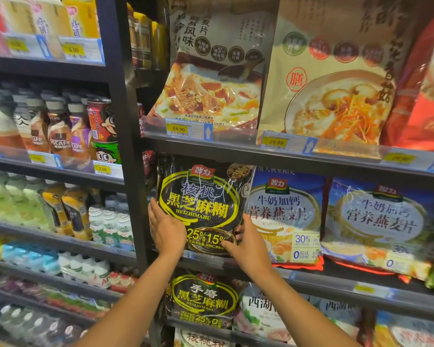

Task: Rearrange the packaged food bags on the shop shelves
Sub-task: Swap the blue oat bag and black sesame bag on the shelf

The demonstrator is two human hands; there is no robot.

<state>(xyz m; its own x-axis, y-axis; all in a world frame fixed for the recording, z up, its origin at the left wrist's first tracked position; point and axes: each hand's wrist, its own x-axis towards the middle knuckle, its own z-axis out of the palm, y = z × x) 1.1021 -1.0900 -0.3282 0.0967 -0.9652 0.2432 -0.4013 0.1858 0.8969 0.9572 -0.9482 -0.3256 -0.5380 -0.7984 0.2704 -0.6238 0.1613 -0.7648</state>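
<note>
A black bag of sesame paste with yellow lettering [201, 204] stands upright at the left end of the middle shelf [336, 280]. My left hand [167, 231] lies flat against its lower left side, fingers straight and pointing up. My right hand [248, 244] holds its lower right corner, the thumb on the front and the fingers wrapped behind the edge. Right of it stand two blue oatmeal bags [286, 216] [378, 226]. A similar black sesame bag [203, 299] sits on the shelf below.
Large cereal bags [211, 71] [331, 78] fill the shelf above, behind price tags [177, 128]. A dark upright post [125, 121] separates this bay from the drinks shelves at left, with bottles [58, 131] and cans [102, 121]. More bags [268, 314] lie lower right.
</note>
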